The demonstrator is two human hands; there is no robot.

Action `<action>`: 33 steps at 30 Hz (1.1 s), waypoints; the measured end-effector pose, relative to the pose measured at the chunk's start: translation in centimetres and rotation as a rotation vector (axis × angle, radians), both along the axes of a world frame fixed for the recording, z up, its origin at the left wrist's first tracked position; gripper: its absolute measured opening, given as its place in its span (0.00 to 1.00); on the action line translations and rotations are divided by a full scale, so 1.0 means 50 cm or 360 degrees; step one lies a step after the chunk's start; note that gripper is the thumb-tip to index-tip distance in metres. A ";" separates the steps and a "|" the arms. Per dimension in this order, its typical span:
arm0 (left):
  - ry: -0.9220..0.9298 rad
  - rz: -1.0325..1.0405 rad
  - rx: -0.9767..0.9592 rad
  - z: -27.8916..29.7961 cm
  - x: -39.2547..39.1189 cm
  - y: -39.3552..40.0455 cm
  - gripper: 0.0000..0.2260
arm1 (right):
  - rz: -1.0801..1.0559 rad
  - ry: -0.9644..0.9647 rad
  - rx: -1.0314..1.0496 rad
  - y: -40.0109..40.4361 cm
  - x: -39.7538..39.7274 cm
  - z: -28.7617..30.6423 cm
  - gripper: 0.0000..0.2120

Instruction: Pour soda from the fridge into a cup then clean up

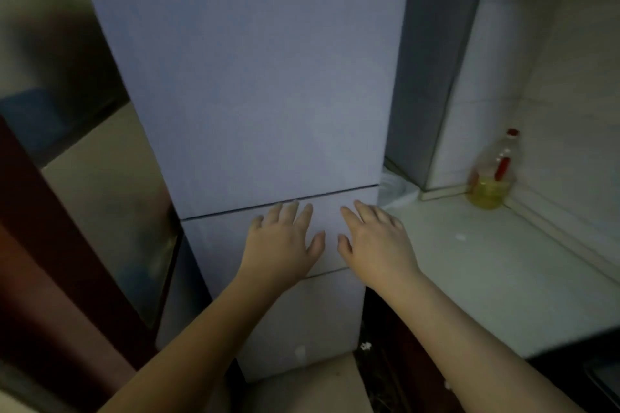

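Fridge [255, 77]: a tall, pale grey-blue one fills the middle of the head view, all its doors closed, with a long upper door, a narrow middle door and a lower door below that. No soda or cup shows anywhere in view.

The left hand [281, 238] and the right hand [375, 238] are held side by side in front of the middle door, palms toward it, fingers straight and spread, holding nothing. Their fingertips reach up to just under the seam beneath the upper door. Whether the palms actually touch the door or only hover close to it cannot be told. The two thumbs point toward each other with a small gap between them. Both bare forearms run up from the bottom of the view.

To the right of the fridge lies a white counter [486, 261] backed by white tiled walls. In its far corner stands a clear plastic bottle [493, 174] with a red cap and a little yellow liquid at the bottom, well apart from the hands. A dark reddish-brown panel [50, 261] stands at the left edge.
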State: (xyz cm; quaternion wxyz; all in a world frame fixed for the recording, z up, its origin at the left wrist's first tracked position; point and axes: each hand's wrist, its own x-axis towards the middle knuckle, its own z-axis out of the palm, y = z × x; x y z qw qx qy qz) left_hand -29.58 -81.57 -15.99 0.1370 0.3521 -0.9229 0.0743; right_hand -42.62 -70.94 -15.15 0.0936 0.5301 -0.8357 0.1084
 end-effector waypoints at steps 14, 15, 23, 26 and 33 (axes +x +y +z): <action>-0.0012 -0.0776 0.0112 -0.026 -0.160 0.300 0.34 | -0.0709 -0.0019 0.0024 0.394 -0.034 -0.017 0.27; -0.0056 -0.0816 0.0110 -0.028 -0.172 0.324 0.35 | -0.0747 -0.0019 0.0017 0.421 -0.037 -0.019 0.27; -0.0112 -0.1139 0.0127 -0.041 -0.271 0.558 0.36 | -0.1156 0.0100 -0.0099 0.656 -0.052 -0.030 0.26; -0.0080 -0.1279 0.0124 -0.045 -0.299 0.662 0.33 | -0.1288 0.0153 -0.0098 0.766 -0.055 -0.038 0.26; -0.0073 -0.1605 0.0047 -0.036 -0.348 0.900 0.35 | -0.1635 0.0120 -0.0077 0.995 -0.044 -0.056 0.26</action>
